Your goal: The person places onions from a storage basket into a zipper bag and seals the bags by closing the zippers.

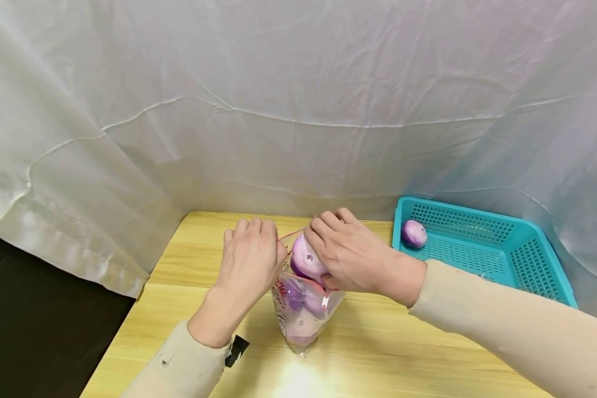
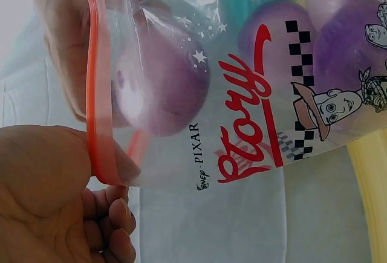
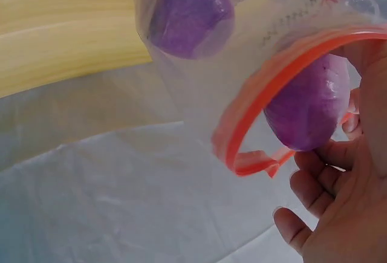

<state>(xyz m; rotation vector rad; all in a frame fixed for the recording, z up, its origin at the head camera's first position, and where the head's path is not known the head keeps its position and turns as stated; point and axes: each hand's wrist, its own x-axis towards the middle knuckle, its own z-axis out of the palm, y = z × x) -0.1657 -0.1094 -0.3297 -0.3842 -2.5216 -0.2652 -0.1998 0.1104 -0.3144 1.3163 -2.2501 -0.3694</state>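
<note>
A clear zip bag (image 1: 283, 315) with a red zip edge and printed cartoon figures hangs over the table, several round purple pieces (image 2: 347, 42) inside it. My left hand (image 1: 251, 254) pinches the red rim on the left side of the mouth. At the opening my right hand (image 1: 353, 251) holds a round purple-and-white piece of produce (image 1: 307, 256), turnip-like, with a small mark on its pale face. In the right wrist view this purple piece (image 3: 308, 103) lies within the red-rimmed mouth, fingers around its far side.
A teal plastic basket (image 1: 477, 210) with perforated walls stands to the right, holding one more purple-and-white piece (image 1: 414, 234). Under everything is a light wooden table (image 1: 199, 249), with pale cloth (image 1: 298, 160) hanging behind it. Dark floor (image 1: 40, 326) shows at the left.
</note>
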